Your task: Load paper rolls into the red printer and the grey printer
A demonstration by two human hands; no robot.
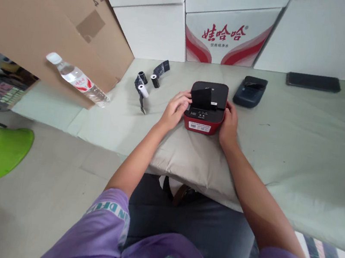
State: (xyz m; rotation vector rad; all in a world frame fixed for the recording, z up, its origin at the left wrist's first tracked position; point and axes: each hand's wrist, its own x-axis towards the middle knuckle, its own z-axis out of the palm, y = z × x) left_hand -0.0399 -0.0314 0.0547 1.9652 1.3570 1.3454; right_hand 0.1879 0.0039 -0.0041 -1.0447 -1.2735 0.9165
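Observation:
A small red and black printer (202, 116) stands on the cloth-covered surface in front of me. A black strip of paper or label (201, 98) sticks up out of the slot across its top. My left hand (174, 111) is at the printer's left side, its fingers closed at the strip's left edge. Around the printer's right side is my right hand (229, 122), its fingertips partly hidden behind the casing. Left of the printer lie small rolls, a white one (144, 93) and a dark one (155, 82), with curled black strips (161, 69) near them.
Right of the printer is a dark handheld device (250, 92); a long black case (313, 82) lies farther right. White cartons (226, 37) line the back. A water bottle (81, 82) leans by a brown cardboard box (85, 36). A green stool (7, 155) stands on the floor.

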